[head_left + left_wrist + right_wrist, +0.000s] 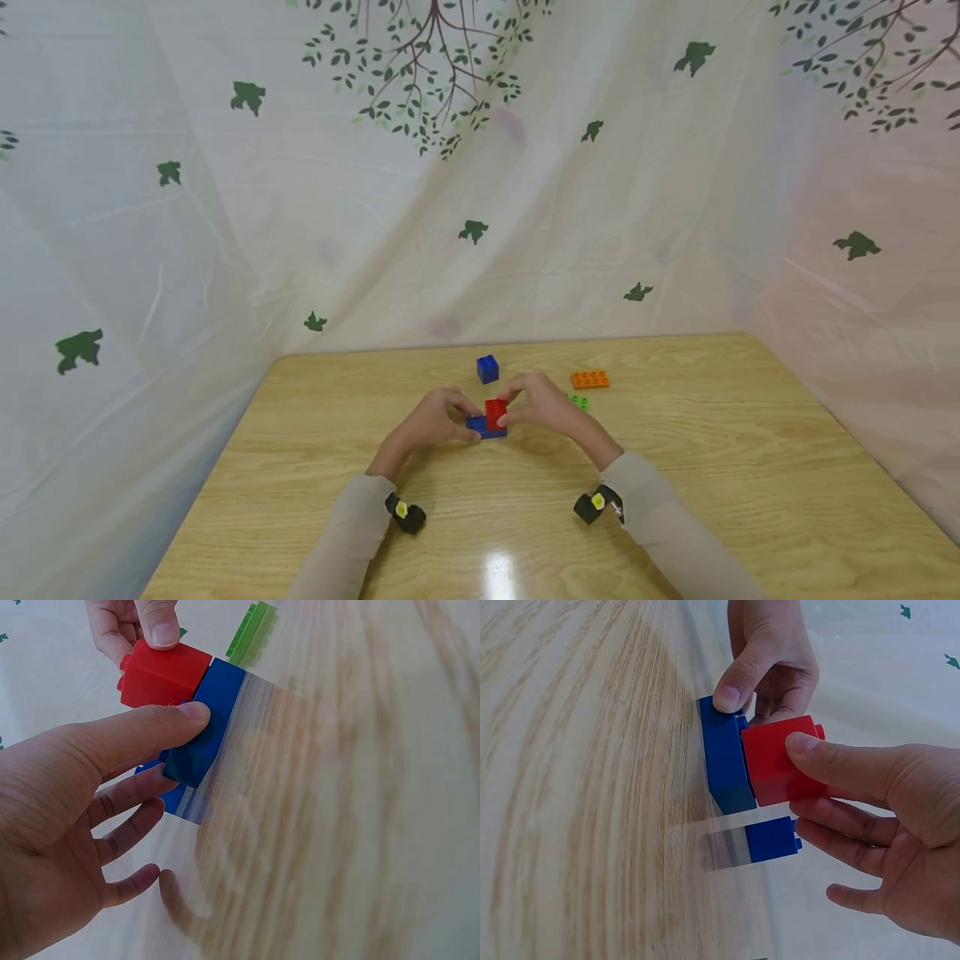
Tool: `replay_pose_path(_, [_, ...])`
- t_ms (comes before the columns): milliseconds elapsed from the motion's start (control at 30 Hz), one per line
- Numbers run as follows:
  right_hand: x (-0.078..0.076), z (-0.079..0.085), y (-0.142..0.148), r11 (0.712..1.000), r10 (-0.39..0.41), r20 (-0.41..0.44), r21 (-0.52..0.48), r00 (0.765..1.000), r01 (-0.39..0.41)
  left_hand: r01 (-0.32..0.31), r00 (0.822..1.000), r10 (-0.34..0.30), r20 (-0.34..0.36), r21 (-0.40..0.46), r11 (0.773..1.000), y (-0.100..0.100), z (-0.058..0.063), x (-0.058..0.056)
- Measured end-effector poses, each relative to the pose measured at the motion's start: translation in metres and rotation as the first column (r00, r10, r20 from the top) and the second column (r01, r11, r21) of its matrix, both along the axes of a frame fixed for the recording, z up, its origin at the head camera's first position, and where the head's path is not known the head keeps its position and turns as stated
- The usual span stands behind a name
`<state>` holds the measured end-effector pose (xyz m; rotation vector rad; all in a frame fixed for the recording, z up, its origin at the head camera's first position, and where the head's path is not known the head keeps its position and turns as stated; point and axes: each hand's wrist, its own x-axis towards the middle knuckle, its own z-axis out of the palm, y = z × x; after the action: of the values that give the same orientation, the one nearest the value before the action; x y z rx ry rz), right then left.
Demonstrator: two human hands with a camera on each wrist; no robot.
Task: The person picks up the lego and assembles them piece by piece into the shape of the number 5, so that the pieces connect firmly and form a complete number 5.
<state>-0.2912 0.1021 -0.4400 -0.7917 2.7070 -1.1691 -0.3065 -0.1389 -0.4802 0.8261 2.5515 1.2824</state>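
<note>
A long blue brick (491, 433) lies on the table, and my left hand (435, 418) pinches its left end between thumb and fingers. On the brick's right end stands a red brick (496, 414), which my right hand (542, 406) grips by its sides. In the right wrist view the red brick (780, 761) sits against the studded face of the long blue brick (726, 761), with a thin dark line between them. The left wrist view shows the left thumb pressing the blue brick's side (214, 724).
Behind the hands stands a small square blue block (487, 369). To the right lie a flat orange brick (590, 380) and a green brick (579, 402), the latter partly hidden by the right hand. A printed white cloth (390, 275) hangs along the table's back edge.
</note>
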Motion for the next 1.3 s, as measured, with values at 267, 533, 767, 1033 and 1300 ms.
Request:
replay_pose_path(267, [0.0015, 0.0017, 0.0003, 1.000, 0.002, 0.004, 0.003, 1.000, -0.002, 0.008, 1.000, -0.008, 0.002, 0.010, 1.000, -0.0004, -0.0003, -0.0005])
replay_pose_path(533, [0.0016, 0.0022, 0.0013, 1.000, 0.000, 0.019, -0.011, 1.000, 0.000, 0.003, 1.000, -0.003, 0.001, 0.008, 1.000, -0.0008, 0.0006, 0.0008])
replay_pose_path(767, [0.0006, 0.0013, 0.0029, 0.999, 0.012, 0.021, -0.034, 1.000, -0.011, 0.002, 1.000, -0.002, -0.005, 0.003, 1.000, -0.0003, 0.0006, 0.0013])
replay_pose_path(1033, [-0.0025, -0.0021, 0.0037, 0.999, 0.012, 0.037, -0.052, 0.999, -0.010, 0.004, 1.000, -0.004, -0.007, -0.004, 1.000, -0.0001, 0.0025, 0.0015])
replay_pose_path(1300, [-0.0029, -0.0016, 0.0038, 0.998, -0.001, 0.069, -0.058, 0.998, 0.005, 0.018, 1.000, -0.018, -0.006, 0.005, 1.000, 0.0000, 0.0030, 0.0019])
